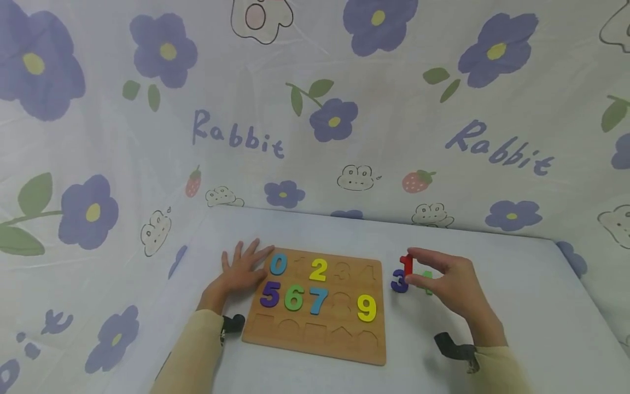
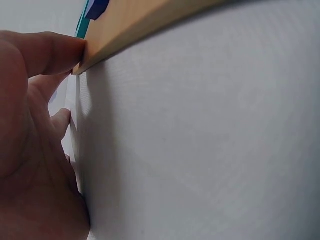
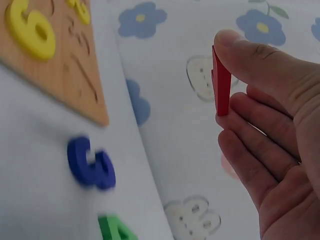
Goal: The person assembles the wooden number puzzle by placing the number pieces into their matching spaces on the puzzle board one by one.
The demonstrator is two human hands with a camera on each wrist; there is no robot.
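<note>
Between thumb and fingertip, my right hand pinches a red number 1, held upright above the table right of the wooden puzzle board. Below it lie a purple number 3 and a green number 4, the latter partly hidden by the hand. My left hand has its fingers spread at the board's upper left corner. In the left wrist view its thumb touches the board's edge. Blue 0, yellow 2, purple 5, green 6, blue 7 and yellow 9 sit on the board.
Outlined recesses for 1, 3, 4 and 8 show on the board, with a bottom row of shape recesses. The white table meets a flower-printed cloth at the back. Dark camera straps are at both wrists.
</note>
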